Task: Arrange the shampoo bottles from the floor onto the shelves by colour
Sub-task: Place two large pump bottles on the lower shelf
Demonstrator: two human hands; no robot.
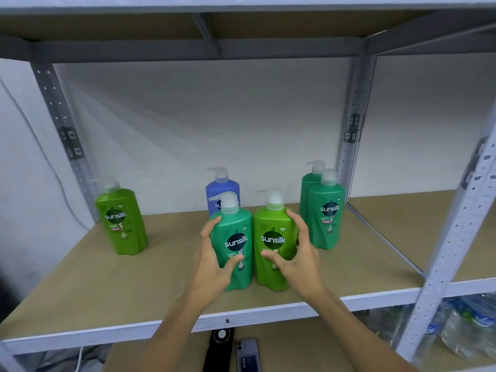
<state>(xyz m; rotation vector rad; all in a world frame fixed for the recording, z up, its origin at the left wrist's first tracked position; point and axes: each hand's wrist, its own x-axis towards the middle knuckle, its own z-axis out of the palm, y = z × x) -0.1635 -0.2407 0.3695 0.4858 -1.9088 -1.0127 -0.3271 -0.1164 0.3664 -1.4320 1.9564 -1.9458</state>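
The shelf (80,285) carries six upright pump bottles. At centre stand a teal bottle (236,245) and a lime bottle (273,242), side by side and touching. The left hand (212,267) curls round the teal one, fingers at its 9 o'clock side, thumb on its front. The right hand (300,253) grips the lime one, fingers at 3 o'clock, thumb in front. A blue bottle (224,189) stands at 12 o'clock behind them, a teal pair (326,210) at 2 o'clock, another lime bottle (120,218) at 9 o'clock.

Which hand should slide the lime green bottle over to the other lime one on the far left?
Probably the right hand: it already wraps the lime green bottle. The left hand holds the teal bottle, which blocks the path.
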